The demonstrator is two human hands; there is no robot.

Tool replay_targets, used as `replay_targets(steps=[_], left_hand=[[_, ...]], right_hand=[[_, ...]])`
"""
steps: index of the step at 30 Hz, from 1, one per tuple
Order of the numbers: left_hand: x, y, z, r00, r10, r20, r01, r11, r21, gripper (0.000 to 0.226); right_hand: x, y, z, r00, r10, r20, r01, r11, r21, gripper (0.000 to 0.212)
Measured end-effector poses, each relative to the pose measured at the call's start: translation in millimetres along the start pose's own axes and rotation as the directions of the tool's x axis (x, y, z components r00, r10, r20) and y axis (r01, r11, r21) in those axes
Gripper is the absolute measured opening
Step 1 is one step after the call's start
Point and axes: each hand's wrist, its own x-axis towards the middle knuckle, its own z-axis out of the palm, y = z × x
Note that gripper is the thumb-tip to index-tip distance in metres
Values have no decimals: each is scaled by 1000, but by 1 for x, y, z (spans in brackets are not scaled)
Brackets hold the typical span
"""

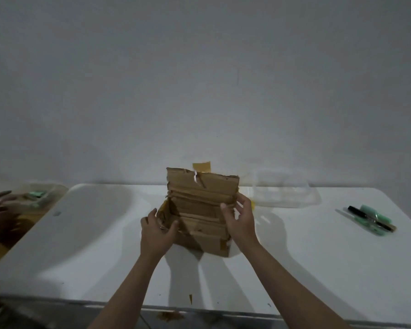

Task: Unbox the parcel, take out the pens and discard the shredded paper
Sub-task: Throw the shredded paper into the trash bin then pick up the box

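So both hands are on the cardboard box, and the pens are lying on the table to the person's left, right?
Not quite. Both hands, left and right, do hold the cardboard box, but the head view shows the pens on the table to the person's right.

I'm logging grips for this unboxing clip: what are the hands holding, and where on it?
Both hold the cardboard box. The left hand grips its left side wall; the right hand grips the right edge, by the raised flap.
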Motion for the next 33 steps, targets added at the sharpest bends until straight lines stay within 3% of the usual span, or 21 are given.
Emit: replay_targets(steps=[7, 11, 16, 20, 27, 33], left_hand=[[-19, 6, 11, 998, -50, -46, 39, 975, -217, 82], [-26, 4, 10, 998, -39, -50, 23, 956, -292, 67], [-33, 3, 6, 994, 113, -4, -113, 987, -111, 41], [-39, -1, 7, 988, 144, -48, -146, 988, -56, 31], [-70, 16, 32, 984, 178, -23, -179, 976, -124, 33], [-115, 73, 85, 953, 299, 37, -274, 912, -304, 30]], right_hand=[[-12, 14, -16, 998, -11, 68, 10, 1000, 20, 31], [-23, 27, -21, 996, 54, 73, -44, 990, -130, 33], [-37, 28, -24, 994, 69, 90, -40, 957, -287, 57], [-43, 28, -24, 994, 81, 72, -50, 932, -359, 58], [-62, 22, -68, 995, 80, -62, -97, 932, -349, 54], [-84, 13, -160, 967, 29, -254, -116, 936, -332, 51]])
